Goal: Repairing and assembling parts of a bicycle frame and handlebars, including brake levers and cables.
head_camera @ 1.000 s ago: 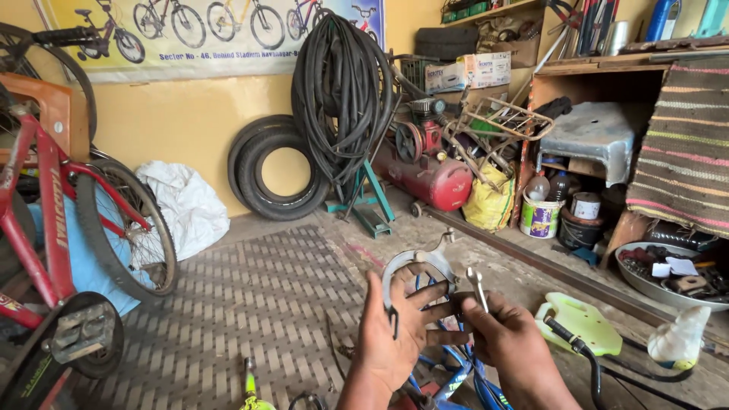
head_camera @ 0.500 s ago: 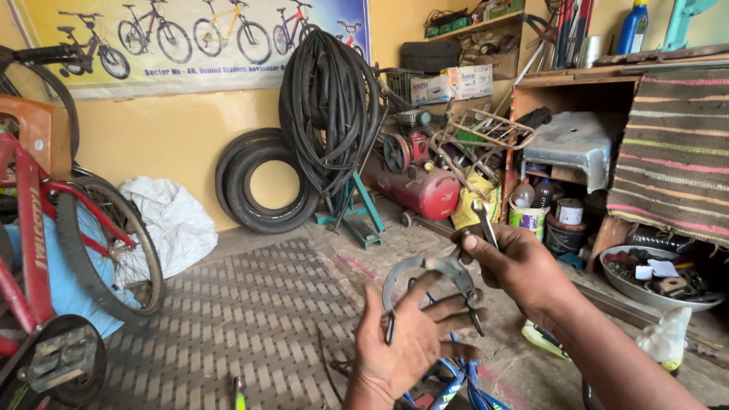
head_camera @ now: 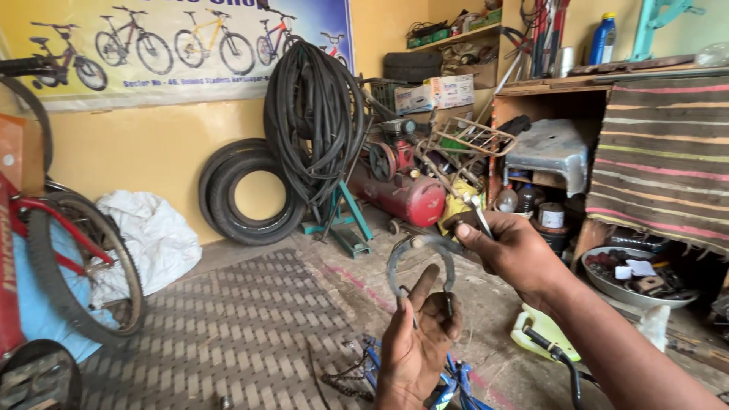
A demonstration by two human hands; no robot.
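The person's left hand (head_camera: 416, 334) is raised palm-up, its grip closed on the lower ends of a curved grey metal brake caliper (head_camera: 419, 262), an arch-shaped piece held upright in the air above the blue bicycle frame (head_camera: 448, 377) on the floor. The right hand (head_camera: 510, 250) meets the caliper's upper right shoulder, thumb and forefinger pinched around a small silvery tool (head_camera: 481, 222) (its kind is too small to tell). Behind the hands stand a red cylindrical air compressor (head_camera: 400, 193), black rubber tyres (head_camera: 254, 193) leaning on the yellow wall, and coiled black inner tubes (head_camera: 315, 114) hanging above.
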